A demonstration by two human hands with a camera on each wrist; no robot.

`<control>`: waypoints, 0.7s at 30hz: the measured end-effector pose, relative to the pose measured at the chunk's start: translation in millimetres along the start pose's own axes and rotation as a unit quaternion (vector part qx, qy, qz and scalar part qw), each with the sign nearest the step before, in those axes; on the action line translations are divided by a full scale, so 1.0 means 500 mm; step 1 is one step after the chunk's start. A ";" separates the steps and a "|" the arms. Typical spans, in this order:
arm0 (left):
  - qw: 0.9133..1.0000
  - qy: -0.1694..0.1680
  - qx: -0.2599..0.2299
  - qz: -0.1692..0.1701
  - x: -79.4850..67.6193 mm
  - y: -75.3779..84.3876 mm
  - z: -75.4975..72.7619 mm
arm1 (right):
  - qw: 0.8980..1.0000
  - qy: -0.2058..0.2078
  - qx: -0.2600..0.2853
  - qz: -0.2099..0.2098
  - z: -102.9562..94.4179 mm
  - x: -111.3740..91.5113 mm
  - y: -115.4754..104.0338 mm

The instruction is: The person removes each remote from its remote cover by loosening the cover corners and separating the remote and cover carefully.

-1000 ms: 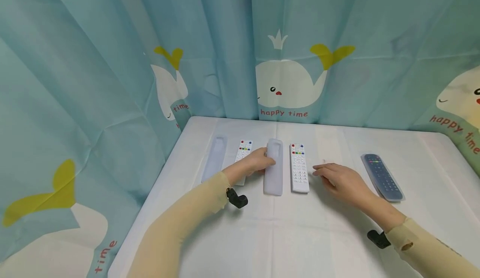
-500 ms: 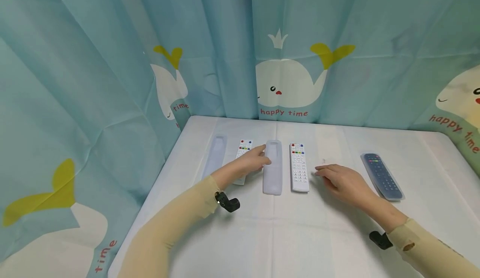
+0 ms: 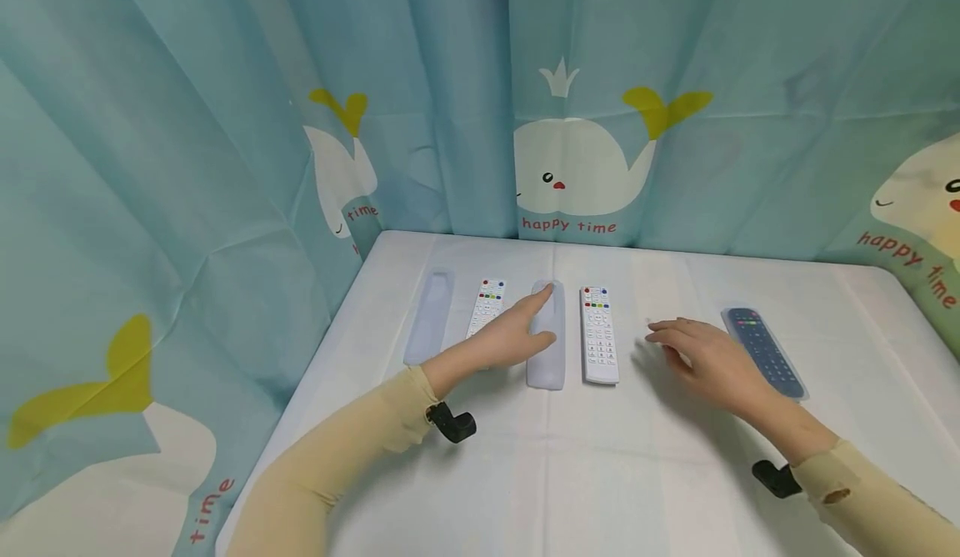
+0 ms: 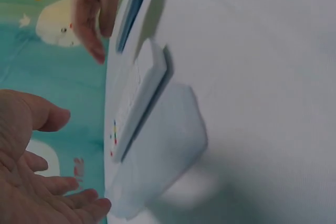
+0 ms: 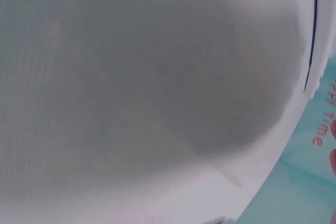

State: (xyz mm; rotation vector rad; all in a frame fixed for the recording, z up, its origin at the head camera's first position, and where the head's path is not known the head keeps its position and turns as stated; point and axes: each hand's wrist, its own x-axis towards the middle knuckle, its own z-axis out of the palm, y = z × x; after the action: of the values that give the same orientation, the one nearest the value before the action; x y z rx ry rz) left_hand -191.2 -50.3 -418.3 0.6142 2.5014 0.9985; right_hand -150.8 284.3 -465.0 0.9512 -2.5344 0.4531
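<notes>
My left hand reaches over a translucent remote cover, fingers extended and thumb apart, holding nothing. In the left wrist view the same hand shows its palm, with that cover lying flat beyond the fingers. Just right of the cover lies a white remote control, buttons up. To its right my right hand hovers with loosely bent fingers and grips nothing. A second white remote is partly hidden behind my left hand. Whether the left fingertips touch the cover I cannot tell.
Another translucent cover lies at the left of the white table. A dark remote in a clear cover lies at the right, partly behind my right hand. A blue whale-print curtain hangs behind the table.
My left hand has let go of the middle cover; its fingers have straightened out over it. The right hand has drifted slightly right, away from the white remote.
</notes>
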 end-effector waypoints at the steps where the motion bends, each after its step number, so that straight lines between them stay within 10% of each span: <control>1: 1.000 -0.003 -0.002 0.005 -0.002 0.006 0.004 | 1.000 0.001 -0.001 0.005 -0.005 -0.001 0.003; 11: 0.996 -0.052 -0.034 0.066 0.005 0.088 0.067 | 0.998 0.019 -0.020 0.051 -0.067 -0.030 0.052; 21: 0.990 -0.078 -0.077 0.087 0.023 0.165 0.135 | 0.982 -0.027 0.009 0.184 -0.108 -0.062 0.087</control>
State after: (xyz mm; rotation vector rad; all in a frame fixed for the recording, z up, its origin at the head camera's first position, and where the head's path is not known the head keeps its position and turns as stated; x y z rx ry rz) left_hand -146.6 46.5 -406.9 0.8386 2.2401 1.1463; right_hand -145.6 355.8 -439.3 0.5014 -2.7673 0.5625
